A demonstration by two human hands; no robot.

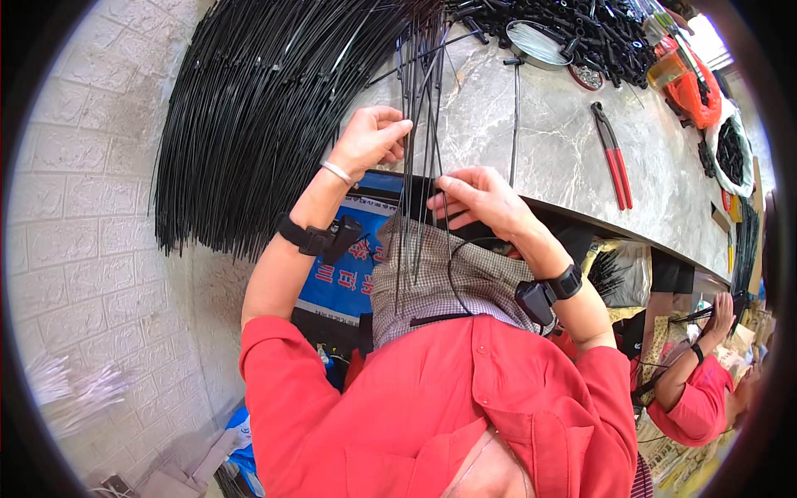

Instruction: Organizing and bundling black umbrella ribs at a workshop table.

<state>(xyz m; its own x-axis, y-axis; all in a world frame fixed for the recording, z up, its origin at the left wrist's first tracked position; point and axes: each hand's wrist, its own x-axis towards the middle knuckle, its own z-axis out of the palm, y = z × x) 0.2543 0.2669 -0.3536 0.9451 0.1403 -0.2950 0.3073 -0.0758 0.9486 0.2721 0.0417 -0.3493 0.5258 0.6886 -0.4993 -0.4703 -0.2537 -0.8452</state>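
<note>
Several thin black rods (422, 108) hang over the table's near edge, their lower ends above my lap. My left hand (369, 143) is closed, with thumb and curled fingers against the left side of these rods. From the other side my right hand (484, 199) pinches at a rod, thumb and forefinger close together; its lower fingers are loosely bent. A large heap of the same long black rods (249, 124) lies to the left, drooping over the table edge. Another single rod (515, 124) lies on the tabletop to the right.
On the grey marbled table (556, 158) lie red-handled pliers (614, 158). Behind them are a heap of small black parts (598, 33), a round dish (538, 44) and an orange bag (693, 95). A white brick-patterned wall (91, 183) stands left. Another person (697, 398) works at right.
</note>
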